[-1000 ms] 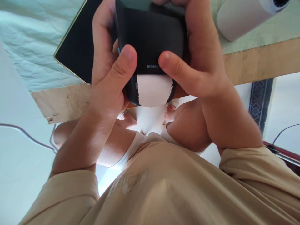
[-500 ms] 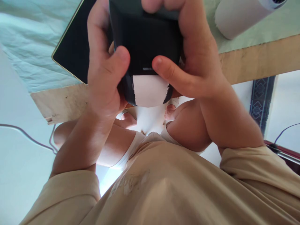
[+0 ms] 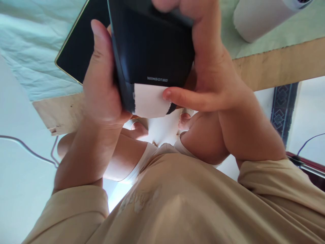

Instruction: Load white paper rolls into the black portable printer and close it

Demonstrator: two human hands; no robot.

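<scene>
Device (image 3: 152, 47) held between both hands above the table edge (image 3: 276, 59), its long axis running roughly fore and aft. Left hand (image 3: 101, 78) grips its left side; right hand (image 3: 210, 64) grips its right, thumb nearest, touching the paper (image 3: 149, 101) at the near end.

"NIIMBOT" (image 3: 154, 79) stands on the black device (image 3: 152, 47).

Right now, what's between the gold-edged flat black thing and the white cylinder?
Across the head view: the left hand, the black NIIMBOT device, then the right hand.
</scene>
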